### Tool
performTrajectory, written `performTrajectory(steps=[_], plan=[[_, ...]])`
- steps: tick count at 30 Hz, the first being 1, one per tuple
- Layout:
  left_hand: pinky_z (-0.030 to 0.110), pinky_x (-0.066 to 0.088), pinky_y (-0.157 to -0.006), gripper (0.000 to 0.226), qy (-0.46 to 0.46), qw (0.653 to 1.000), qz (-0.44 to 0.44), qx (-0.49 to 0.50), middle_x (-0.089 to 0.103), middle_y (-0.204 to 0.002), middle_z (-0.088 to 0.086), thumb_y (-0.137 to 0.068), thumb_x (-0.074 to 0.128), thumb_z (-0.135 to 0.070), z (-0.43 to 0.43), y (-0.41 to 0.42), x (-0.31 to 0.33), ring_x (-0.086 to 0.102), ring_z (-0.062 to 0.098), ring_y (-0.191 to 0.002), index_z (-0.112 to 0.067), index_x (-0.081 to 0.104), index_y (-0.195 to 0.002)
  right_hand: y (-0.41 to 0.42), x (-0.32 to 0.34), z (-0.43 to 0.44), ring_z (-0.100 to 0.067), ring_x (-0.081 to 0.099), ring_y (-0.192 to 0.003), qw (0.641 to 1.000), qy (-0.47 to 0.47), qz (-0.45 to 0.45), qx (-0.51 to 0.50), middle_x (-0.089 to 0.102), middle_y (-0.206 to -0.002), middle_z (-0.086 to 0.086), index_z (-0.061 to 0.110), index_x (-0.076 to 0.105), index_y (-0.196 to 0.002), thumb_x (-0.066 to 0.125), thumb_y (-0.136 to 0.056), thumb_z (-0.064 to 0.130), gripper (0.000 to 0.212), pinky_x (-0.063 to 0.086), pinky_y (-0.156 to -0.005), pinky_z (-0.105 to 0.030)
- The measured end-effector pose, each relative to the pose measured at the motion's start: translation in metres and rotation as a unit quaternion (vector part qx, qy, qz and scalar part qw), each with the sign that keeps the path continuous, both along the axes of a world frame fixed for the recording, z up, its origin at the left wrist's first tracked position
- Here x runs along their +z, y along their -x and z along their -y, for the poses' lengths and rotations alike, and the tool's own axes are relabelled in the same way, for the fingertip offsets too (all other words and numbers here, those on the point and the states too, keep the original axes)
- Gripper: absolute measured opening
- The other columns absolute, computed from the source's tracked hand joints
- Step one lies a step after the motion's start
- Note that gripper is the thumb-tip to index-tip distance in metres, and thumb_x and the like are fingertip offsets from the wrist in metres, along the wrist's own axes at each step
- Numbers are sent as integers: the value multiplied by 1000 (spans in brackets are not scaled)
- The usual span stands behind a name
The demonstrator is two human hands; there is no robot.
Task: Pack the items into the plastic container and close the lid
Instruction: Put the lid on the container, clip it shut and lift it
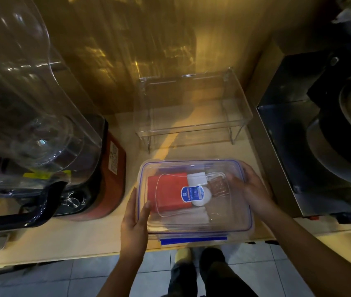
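A clear plastic container with a blue-sealed lid sits near the counter's front edge. The lid lies on top of it, with a blue-and-white label in its middle. Through the lid I see a red folded item, a small white block, a white round item and a pale folded cloth. My left hand presses against the lid's left edge, thumb on top. My right hand grips the right edge, fingers spread over the lid. A blue latch sticks out at the front.
An empty clear acrylic shelf stands behind the container. A blender with a clear jug and red base fills the left. A dark metal appliance sits at the right. The counter edge and tiled floor lie below.
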State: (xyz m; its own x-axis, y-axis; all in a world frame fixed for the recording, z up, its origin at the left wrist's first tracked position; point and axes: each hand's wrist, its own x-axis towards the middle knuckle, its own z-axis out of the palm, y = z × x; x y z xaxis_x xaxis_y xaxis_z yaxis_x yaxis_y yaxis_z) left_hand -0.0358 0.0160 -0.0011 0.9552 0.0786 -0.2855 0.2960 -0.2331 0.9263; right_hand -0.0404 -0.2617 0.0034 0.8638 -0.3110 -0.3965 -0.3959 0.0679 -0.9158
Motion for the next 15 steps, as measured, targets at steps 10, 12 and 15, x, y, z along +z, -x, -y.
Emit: performTrajectory(steps=[10,12,15], plan=[[32,44,-99,51,66,996,0,56,50,-137,0,-93,54,-22,15,-40,-4,52,13,-120,-25,37,-141,-56,2,6,-23,69,-90,998,52,-4,29,69,-107,-9,25,56,-120,63,-87,24,34,57,-80,-39],[28,47,-90,51,69,996,-2,55,52,-132,-3,-93,53,-24,19,-47,-5,56,8,-111,-27,35,-141,-66,2,9,-20,69,-88,997,75,-10,31,70,-105,-6,29,56,-118,63,-85,33,33,57,-81,-40],[24,48,-77,54,61,997,-14,55,51,-129,-3,-93,52,-31,21,-52,-9,57,4,-102,-29,32,-142,-70,2,9,-3,62,-83,994,108,-15,25,63,-111,5,31,46,-131,60,-86,40,48,51,-67,-25]])
